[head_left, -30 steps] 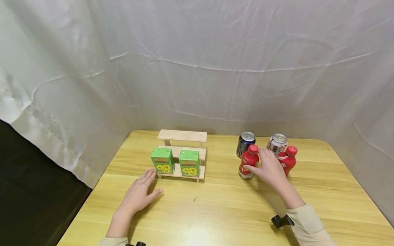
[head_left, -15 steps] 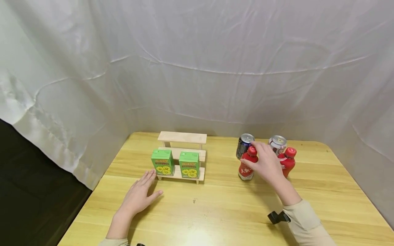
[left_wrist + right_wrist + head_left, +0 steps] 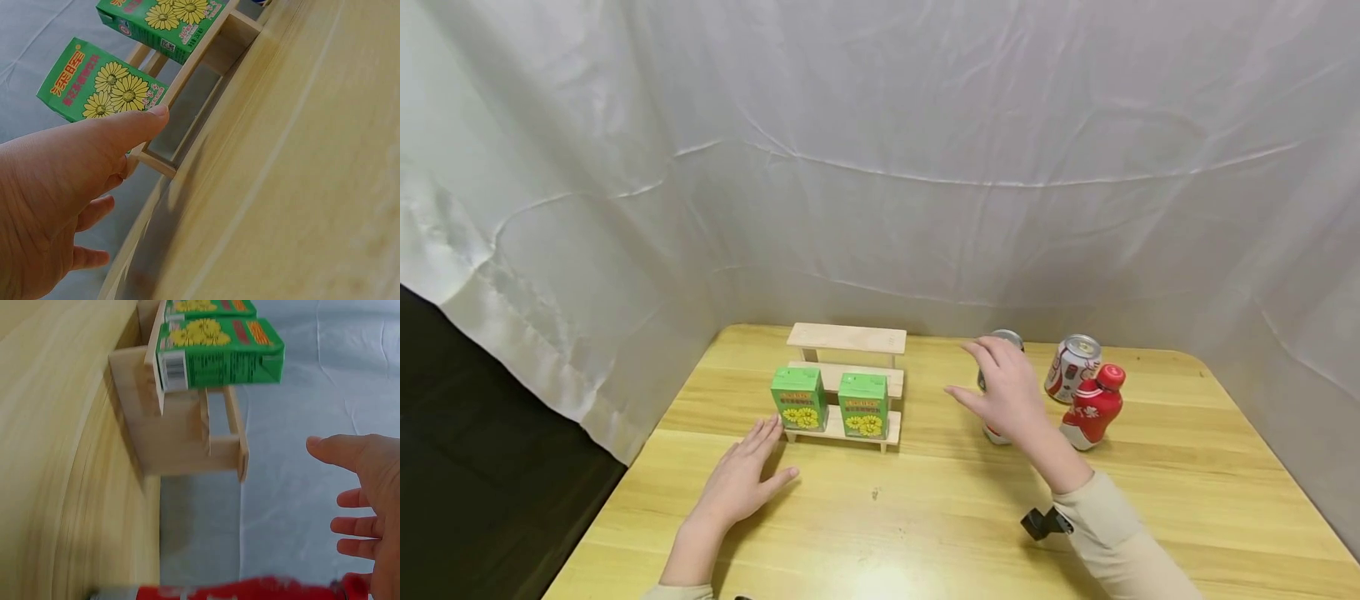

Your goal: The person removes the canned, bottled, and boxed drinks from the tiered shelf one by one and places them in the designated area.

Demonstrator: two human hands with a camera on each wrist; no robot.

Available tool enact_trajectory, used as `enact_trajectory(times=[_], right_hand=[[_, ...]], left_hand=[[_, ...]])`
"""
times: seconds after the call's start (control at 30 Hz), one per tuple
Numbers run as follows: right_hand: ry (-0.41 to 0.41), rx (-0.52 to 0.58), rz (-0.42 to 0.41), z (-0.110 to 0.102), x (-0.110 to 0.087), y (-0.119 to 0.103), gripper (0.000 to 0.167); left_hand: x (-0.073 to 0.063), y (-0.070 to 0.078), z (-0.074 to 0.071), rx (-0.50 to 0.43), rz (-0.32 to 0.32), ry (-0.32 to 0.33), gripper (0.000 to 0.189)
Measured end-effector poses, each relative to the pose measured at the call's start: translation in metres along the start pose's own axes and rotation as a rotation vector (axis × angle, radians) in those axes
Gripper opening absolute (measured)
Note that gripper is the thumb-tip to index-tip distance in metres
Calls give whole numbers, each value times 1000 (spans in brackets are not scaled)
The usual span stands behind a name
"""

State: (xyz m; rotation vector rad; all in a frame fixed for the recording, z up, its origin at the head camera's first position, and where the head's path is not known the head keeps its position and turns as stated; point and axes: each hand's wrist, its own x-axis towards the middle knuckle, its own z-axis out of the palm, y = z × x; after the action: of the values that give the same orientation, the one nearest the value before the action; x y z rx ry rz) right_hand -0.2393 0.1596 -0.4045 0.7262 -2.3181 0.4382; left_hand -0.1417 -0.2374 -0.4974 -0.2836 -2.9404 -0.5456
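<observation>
My left hand (image 3: 741,479) lies with spread fingers at the left front corner of a small wooden tiered shelf (image 3: 847,337), its fingertips right by the lowest tier. Two green drink cartons, a left one (image 3: 799,400) and a right one (image 3: 863,407), stand upright on that tier. My right hand (image 3: 1009,396) is raised with thumb and fingers apart and nothing between them. It overlaps one red bottle (image 3: 231,592), whose white base alone shows below the hand in the head view. Another red bottle (image 3: 1092,408) stands upright to the right.
Behind my right hand is a dark can (image 3: 1009,337), mostly covered. A white and red can (image 3: 1073,368) stands behind the right bottle. The wooden table (image 3: 880,517) ends at pale hanging cloth (image 3: 962,233), with a black area at the left.
My right hand has come off the left red bottle and moved left and up, its fingers opening. The bottle stays standing. My left hand has kept its place.
</observation>
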Motion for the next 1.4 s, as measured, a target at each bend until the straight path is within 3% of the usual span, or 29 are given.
enact_trajectory(times=[0.3,0.73,1.07,1.4], right_hand=[[-7,80,-61,19,14,-32,66],[-125,104,-93,42,27,-74,67],[-220,171,-52,54,34,-95,68],[-279,183,12,67,34,-99,64]], left_hand=[[1,-1,-1,-1,4,8,82],[3,0,-3,5,-4,-4,82],[2,-1,-3,2,0,8,82],[1,1,-1,-1,1,-1,83]])
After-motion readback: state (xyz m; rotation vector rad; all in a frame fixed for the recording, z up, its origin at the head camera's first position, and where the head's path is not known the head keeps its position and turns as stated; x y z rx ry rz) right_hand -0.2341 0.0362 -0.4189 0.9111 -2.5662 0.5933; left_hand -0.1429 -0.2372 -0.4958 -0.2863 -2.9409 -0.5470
